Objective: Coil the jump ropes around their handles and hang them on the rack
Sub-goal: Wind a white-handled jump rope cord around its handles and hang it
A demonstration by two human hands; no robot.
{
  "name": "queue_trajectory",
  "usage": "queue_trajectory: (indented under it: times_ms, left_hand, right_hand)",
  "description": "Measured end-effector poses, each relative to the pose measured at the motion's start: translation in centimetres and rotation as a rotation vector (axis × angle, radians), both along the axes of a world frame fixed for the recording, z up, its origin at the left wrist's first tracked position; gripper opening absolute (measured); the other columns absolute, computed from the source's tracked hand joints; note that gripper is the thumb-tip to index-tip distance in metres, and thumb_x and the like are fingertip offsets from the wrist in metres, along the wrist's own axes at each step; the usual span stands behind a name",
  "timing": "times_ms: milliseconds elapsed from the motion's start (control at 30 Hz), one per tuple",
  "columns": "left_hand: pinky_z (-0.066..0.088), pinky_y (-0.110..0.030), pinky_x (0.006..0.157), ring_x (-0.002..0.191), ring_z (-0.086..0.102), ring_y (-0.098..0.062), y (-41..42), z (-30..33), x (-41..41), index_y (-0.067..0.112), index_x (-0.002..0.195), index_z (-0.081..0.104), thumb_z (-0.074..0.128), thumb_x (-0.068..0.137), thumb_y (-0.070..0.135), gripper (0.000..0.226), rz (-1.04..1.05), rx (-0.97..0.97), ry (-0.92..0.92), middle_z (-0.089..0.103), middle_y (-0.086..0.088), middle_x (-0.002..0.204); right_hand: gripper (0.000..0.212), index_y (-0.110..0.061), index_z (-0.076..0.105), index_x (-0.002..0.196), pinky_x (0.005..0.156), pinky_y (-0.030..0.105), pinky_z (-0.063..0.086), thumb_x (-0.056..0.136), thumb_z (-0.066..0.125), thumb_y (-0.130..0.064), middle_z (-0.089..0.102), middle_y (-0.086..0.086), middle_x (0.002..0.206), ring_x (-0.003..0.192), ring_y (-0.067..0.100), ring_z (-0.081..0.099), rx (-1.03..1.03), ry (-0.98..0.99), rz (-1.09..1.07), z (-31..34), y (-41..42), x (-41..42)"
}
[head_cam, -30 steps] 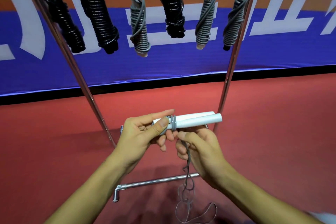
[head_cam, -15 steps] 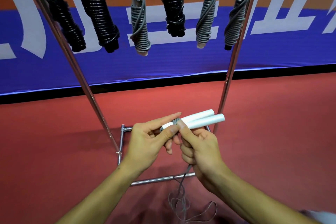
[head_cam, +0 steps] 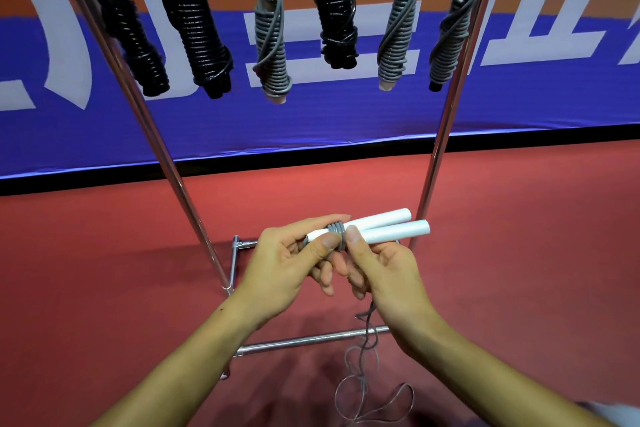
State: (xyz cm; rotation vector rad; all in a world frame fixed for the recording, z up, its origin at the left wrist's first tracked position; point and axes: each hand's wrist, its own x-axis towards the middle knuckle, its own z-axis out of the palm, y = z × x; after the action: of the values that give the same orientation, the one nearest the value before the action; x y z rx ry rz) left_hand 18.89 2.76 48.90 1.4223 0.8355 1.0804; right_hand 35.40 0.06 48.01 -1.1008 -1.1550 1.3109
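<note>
Standing on the red floor [head_cam: 519, 253] is the metal rack [head_cam: 446, 121], the thing I place everything else by. Behind the rack runs a blue banner [head_cam: 346, 114] with pale lettering and an orange band near its top. From the rack's top bar hang six coiled ropes: three black bundles [head_cam: 194, 31] and three grey bundles [head_cam: 272, 45], all dangling between the two upright poles or just by them, well above my hands.

Low in front of the rack, between its poles, I hold the two white handles [head_cam: 388, 229] side by side, their free ends pointing toward the right pole. My left hand [head_cam: 284, 263] is clamped on the near ends of the handles, thumb pressed on the few grey turns already wound there. My right hand [head_cam: 384, 270] sits just beside it under the handles, thumb tip against the coil; its fingers are curled, and the grey rope [head_cam: 367, 350] comes out below that hand, so I take it to be pinching the cord, though the grip itself is hidden.

From there the rope drops past the rack's bottom crossbar [head_cam: 304, 341] and lies in loose loops on the floor, on my side of the rack's base.
</note>
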Motion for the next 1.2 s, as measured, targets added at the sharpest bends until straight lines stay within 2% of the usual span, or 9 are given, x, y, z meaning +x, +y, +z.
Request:
queue_trajectory:
  times_ms: [200,367,433,600,667,833,900,1033,1200]
  left_hand:
    - [0.055,-0.032,0.055,0.058,0.054,-0.023,0.7,0.5,-0.9,0.011,0.128,0.072,0.061,0.098,0.018,0.033,0.112,0.022,-0.027,0.068,-0.015,0.073]
    - [0.055,-0.033,0.054,0.057,0.053,-0.023,1.1,0.6,-1.1,0.011,0.127,0.072,0.062,0.096,0.021,0.034,0.156,0.016,-0.051,0.070,-0.018,0.075]
    - [0.055,-0.033,0.053,0.057,0.052,-0.023,1.4,0.6,-1.3,0.012,0.126,0.072,0.063,0.096,0.021,0.033,0.182,0.008,-0.059,0.069,-0.018,0.073]
    - [0.055,-0.033,0.053,0.057,0.051,-0.024,1.4,0.6,-1.3,0.012,0.127,0.072,0.062,0.097,0.020,0.033,0.173,0.006,-0.054,0.067,-0.017,0.072]
    - [0.055,-0.033,0.053,0.057,0.051,-0.024,1.4,0.6,-1.2,0.011,0.128,0.071,0.061,0.098,0.019,0.033,0.168,0.007,-0.061,0.067,-0.017,0.072]
    - [0.055,-0.034,0.053,0.055,0.051,-0.023,1.1,0.7,-1.1,0.009,0.129,0.071,0.061,0.097,0.019,0.034,0.157,0.019,-0.045,0.067,-0.017,0.071]
    - [0.055,-0.034,0.052,0.054,0.051,-0.022,0.8,0.9,-0.9,0.008,0.128,0.071,0.061,0.097,0.019,0.034,0.142,0.043,-0.037,0.067,-0.015,0.070]
    - [0.053,-0.033,0.051,0.055,0.049,-0.023,0.9,1.2,-1.8,0.008,0.131,0.072,0.061,0.098,0.018,0.035,0.112,0.036,-0.097,0.063,-0.016,0.070]
    - [0.050,-0.030,0.051,0.056,0.045,-0.021,0.5,1.1,-1.8,0.012,0.128,0.075,0.065,0.099,0.022,0.033,-0.031,-0.062,-0.222,0.058,-0.012,0.070]
  right_hand:
    - [0.038,0.000,0.058,0.115,0.051,0.033,0.047,0.097,0.070,-0.030,0.071,0.014,0.073,0.052,0.022,0.055,0.015,0.004,0.152,0.2,0.1,0.9]
    - [0.009,-0.009,0.067,0.099,0.072,0.029,0.058,0.102,0.065,-0.017,0.079,0.006,0.083,0.075,0.018,0.075,0.099,-0.269,0.069,-0.1,0.5,1.7]
    - [0.014,-0.013,0.067,0.092,0.080,0.029,0.059,0.104,0.061,-0.017,0.080,-0.001,0.084,0.083,0.012,0.077,0.138,-0.415,0.023,-0.2,0.5,1.9]
    - [0.012,-0.010,0.068,0.103,0.067,0.040,0.060,0.096,0.074,-0.018,0.072,0.005,0.076,0.066,0.021,0.066,-0.021,-0.136,0.080,-0.5,0.6,1.3]
    - [0.012,-0.021,0.071,0.099,0.061,0.046,0.058,0.091,0.080,-0.023,0.065,-0.003,0.073,0.062,0.013,0.058,0.123,-0.293,-0.003,-1.1,0.6,1.4]
    - [0.017,-0.024,0.068,0.094,0.064,0.034,0.053,0.107,0.057,-0.025,0.066,-0.013,0.078,0.066,0.010,0.064,0.437,-0.799,-0.205,-1.4,1.4,2.7]
    - [0.020,-0.015,0.065,0.093,0.067,0.032,0.054,0.108,0.054,-0.020,0.074,-0.009,0.079,0.065,0.010,0.066,0.282,-0.641,-0.109,-0.9,1.7,3.1]
    - [0.021,-0.001,0.063,0.105,0.050,0.027,0.041,0.107,0.051,-0.019,0.073,0.014,0.080,0.050,0.013,0.047,-0.306,0.106,0.357,2.1,0.2,2.0]
    - [0.022,-0.002,0.073,0.106,0.029,0.015,0.035,0.107,0.055,-0.014,0.063,0.012,0.079,0.036,0.003,0.042,-0.682,0.682,0.650,6.1,-1.9,3.3]
